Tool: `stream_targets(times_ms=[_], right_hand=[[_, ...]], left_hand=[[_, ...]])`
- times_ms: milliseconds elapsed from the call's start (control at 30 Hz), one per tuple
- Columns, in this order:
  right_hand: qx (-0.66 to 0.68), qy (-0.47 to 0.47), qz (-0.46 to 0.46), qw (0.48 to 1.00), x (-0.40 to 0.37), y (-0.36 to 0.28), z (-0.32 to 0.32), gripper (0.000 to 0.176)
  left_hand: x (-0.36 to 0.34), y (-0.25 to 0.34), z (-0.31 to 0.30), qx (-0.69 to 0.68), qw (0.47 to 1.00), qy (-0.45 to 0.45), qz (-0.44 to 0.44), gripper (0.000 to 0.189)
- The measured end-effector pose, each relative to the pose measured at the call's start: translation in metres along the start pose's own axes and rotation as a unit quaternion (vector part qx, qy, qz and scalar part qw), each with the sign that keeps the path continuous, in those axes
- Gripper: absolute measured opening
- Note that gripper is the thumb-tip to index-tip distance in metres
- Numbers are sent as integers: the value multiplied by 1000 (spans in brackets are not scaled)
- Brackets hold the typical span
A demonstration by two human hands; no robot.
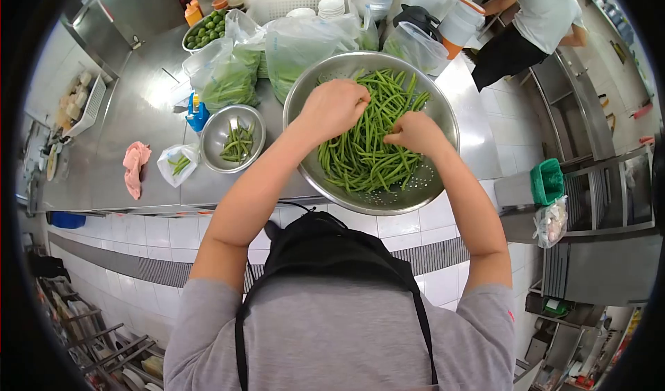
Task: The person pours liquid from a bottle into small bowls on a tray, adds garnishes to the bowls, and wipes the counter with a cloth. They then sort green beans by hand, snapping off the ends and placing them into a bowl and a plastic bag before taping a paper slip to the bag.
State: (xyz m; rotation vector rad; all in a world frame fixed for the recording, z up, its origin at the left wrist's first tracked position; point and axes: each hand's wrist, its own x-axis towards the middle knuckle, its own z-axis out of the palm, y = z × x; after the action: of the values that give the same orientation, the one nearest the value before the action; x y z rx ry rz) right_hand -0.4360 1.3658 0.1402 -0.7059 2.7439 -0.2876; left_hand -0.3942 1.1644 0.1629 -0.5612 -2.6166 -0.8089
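Filling most of a wide steel colander (300, 101), green beans (372, 159) lie loosely heaped under both hands. The left hand (341, 107) is over the heap's far left part, fingers curled under; the right hand (414, 136) is at its right side, fingers bent and thumb near the beans. Neither looks spread wide (whether a bean is pinched in either, I cannot tell). The beans' long axes cross in many directions, so the heap has no single heading. Perforated steel shows at the colander's near right, and its near rim overlaps the edge of the counter (156, 131) in view. Just left stands a small steel bowl (208, 145) with a few beans; farther left are a white bag (170, 175) and a pink cloth (136, 166). Counter surface shows between the cloth and bag, and right of the colander. Filled plastic bags (298, 48) crowd the far side.
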Motion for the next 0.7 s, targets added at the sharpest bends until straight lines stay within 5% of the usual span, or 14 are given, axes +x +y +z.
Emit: stream_targets(times_ms=[267,333,467,567,633,700], right_hand=[[191,67,-37,979,2,19,8,22],[57,3,-39,998,2,13,16,20],[-1,0,-62,998,5,12,24,20],[144,92,-68,983,5,16,7,17],[435,48,41,898,-2,16,-7,18],[468,78,49,879,-13,12,-19,18]], left_hand=[[5,-24,44,49,969,-230,-72,15],[4,-19,51,65,962,-256,-65,16],[12,4,56,96,934,-334,-88,24],[15,-8,72,36,956,-283,-71,32],[20,-5,61,-20,968,-241,-69,31],[22,-1,44,-255,910,-241,-222,26]])
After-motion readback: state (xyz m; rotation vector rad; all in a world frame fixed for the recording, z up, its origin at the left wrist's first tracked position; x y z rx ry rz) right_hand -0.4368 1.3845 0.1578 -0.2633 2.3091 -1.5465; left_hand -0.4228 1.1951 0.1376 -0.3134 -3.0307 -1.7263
